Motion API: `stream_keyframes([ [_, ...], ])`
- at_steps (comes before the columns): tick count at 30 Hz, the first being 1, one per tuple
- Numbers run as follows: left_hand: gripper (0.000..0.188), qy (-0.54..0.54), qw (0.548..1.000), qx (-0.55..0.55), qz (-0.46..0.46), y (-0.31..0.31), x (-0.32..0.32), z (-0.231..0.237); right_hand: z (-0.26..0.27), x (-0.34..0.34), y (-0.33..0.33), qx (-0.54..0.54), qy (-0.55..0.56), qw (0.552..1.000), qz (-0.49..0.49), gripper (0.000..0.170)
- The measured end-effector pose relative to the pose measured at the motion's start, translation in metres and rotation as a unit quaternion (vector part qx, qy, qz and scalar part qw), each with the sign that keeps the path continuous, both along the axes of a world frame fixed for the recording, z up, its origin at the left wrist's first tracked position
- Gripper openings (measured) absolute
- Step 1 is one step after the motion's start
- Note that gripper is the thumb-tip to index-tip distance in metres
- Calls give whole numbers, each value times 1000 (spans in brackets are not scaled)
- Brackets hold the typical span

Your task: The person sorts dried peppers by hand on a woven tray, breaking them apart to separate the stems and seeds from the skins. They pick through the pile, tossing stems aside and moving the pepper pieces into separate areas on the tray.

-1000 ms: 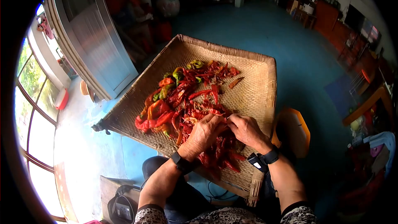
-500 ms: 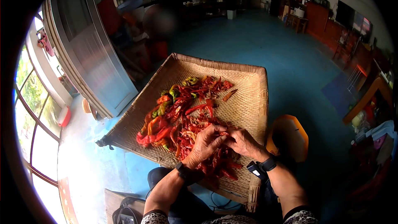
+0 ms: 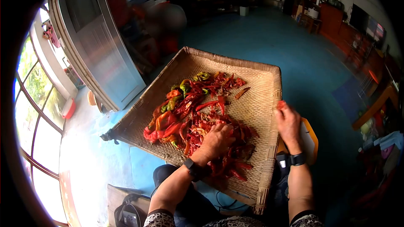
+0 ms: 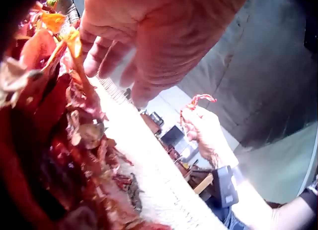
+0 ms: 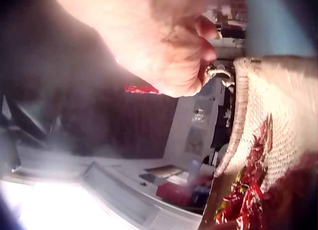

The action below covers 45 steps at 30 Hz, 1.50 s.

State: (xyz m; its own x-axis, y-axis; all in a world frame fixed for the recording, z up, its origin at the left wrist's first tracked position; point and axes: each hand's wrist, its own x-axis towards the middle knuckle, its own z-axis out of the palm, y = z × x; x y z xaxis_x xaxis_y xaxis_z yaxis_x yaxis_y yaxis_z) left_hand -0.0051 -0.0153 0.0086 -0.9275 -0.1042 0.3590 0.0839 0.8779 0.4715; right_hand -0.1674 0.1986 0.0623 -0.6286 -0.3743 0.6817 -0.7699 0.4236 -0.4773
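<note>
A square woven tray holds a heap of dried red chili peppers, with some larger red and green ones on its left side. My left hand is low over the heap, and in the left wrist view its fingers hang loosely, holding nothing. My right hand is out past the tray's right rim and pinches a red chili pepper. In the right wrist view a pale curled stalk end sticks out at the fingertips.
An orange-rimmed container stands on the floor right of the tray, partly behind the right wrist. A grey door panel is at the left. Furniture lines the far right wall. A black bag lies at the lower left.
Both hands were together over the heap. The right hand has moved right, beyond the tray's rim, with a red chili pepper. The left hand has lowered to the chili peppers.
</note>
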Motion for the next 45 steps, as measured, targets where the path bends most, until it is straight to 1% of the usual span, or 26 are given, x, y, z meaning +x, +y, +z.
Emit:
stream_keyframes([
  [1,42,0,1000,0,3,0,0,-8,0,-10,12,10,21,998,-50,12],
  [3,40,9,993,-121,-14,1,1,-19,-2,-20,34,187,11,958,-219,16],
  [5,37,8,991,-134,-16,1,1,-20,-9,-25,44,259,-39,935,-239,18],
  [7,29,-71,984,-163,-17,1,-2,-15,-1,-9,33,230,27,948,-220,18],
  [9,25,-21,991,-131,-17,3,-3,-14,-1,3,17,99,12,994,-36,18],
  [12,22,60,995,-76,-29,7,-3,3,-19,23,-20,52,-128,971,195,31],
  [13,23,94,993,-51,-40,10,-2,11,-14,37,-29,91,-205,946,232,37],
  [14,23,92,993,-53,-40,13,1,18,-12,45,-37,110,-193,938,265,43],
  [16,23,140,985,100,-11,16,5,27,-14,55,-53,126,-197,920,314,51],
  [17,23,139,985,100,-9,14,4,25,-20,57,-60,122,-214,911,332,55],
  [19,21,152,953,261,-34,10,6,22,-27,60,-69,146,-193,914,325,52],
  [21,28,127,957,259,-20,8,11,25,-31,61,-76,43,-224,896,381,45],
  [23,28,87,956,281,-19,9,14,27,-26,62,-73,50,-260,885,382,40],
  [25,29,102,959,260,-38,8,12,25,-34,58,-70,49,-338,867,364,37],
  [26,28,120,961,243,-52,9,12,27,-33,57,-66,23,-260,901,347,31],
  [27,27,138,962,225,-65,10,12,29,-25,53,-57,92,-229,927,281,28],
  [29,26,106,970,214,-36,8,12,30,-20,40,-43,87,-131,976,148,22],
  [31,24,73,976,205,-7,4,11,29,-22,8,-23,-49,-100,989,102,18],
  [34,23,66,994,86,5,-3,5,19,-3,-16,22,53,-14,993,-104,17],
  [36,22,108,992,-50,34,-2,5,16,-4,-25,44,189,-56,954,-224,19],
  [37,22,110,992,-49,35,-1,5,17,-7,-24,48,232,-10,937,-259,23],
  [39,19,80,994,-55,54,2,5,21,-10,-17,45,180,32,961,-206,26],
  [40,19,83,993,-56,55,2,4,20,-11,-15,38,129,59,982,-124,27],
  [42,16,64,995,67,46,3,-2,16,-26,-6,17,24,-86,992,87,25],
  [43,16,66,995,66,46,4,-3,17,-22,11,1,-11,-216,958,186,28],
  [45,15,122,983,136,-23,5,-3,20,-22,37,-25,51,-233,933,269,37],
])
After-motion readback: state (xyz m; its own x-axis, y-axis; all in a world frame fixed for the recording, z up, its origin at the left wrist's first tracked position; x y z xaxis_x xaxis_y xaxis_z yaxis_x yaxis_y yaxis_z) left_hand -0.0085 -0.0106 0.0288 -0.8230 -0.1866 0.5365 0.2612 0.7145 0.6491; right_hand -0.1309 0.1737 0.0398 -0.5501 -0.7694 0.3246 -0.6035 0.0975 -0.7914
